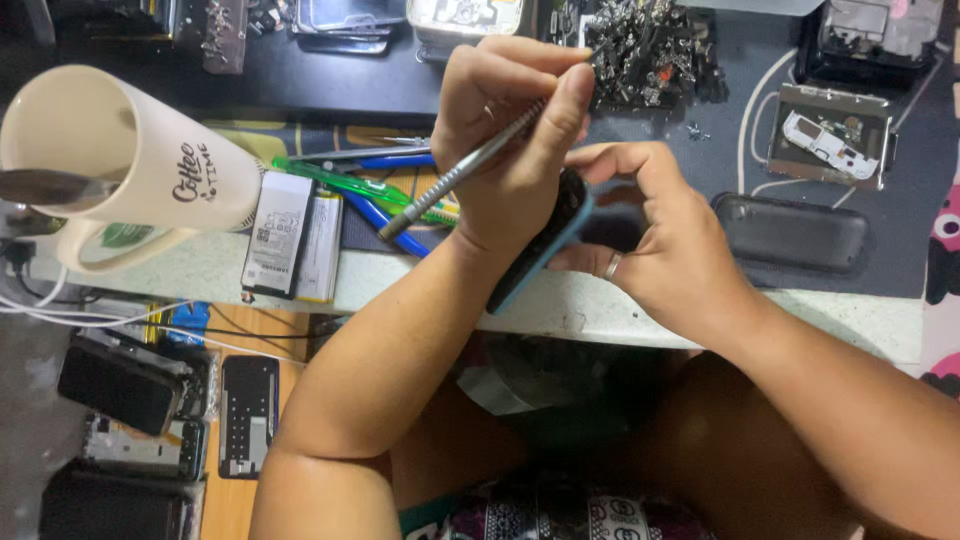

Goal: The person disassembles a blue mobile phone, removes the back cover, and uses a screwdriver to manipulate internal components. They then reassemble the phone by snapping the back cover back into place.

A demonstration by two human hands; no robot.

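My left hand (pixel 510 130) is closed around a thin metal tool (pixel 450 178). The handle end slants down to the left and the tip is hidden behind my fingers. My right hand (pixel 655 235), a ring on one finger, grips a dark phone with a blue edge (pixel 545 245). The phone stands on its side at the front edge of the bench (pixel 600 310). Both hands meet over the phone, and my left wrist covers most of it.
A cream mug (pixel 130 150) with a spoon stands at left. Next to it are two flat batteries (pixel 282 235) and green and blue tools (pixel 345 182). Behind lie a pile of small metal parts (pixel 650 50), an opened phone frame (pixel 830 140) and a dark back cover (pixel 790 235). Phones lie lower left (pixel 120 385).
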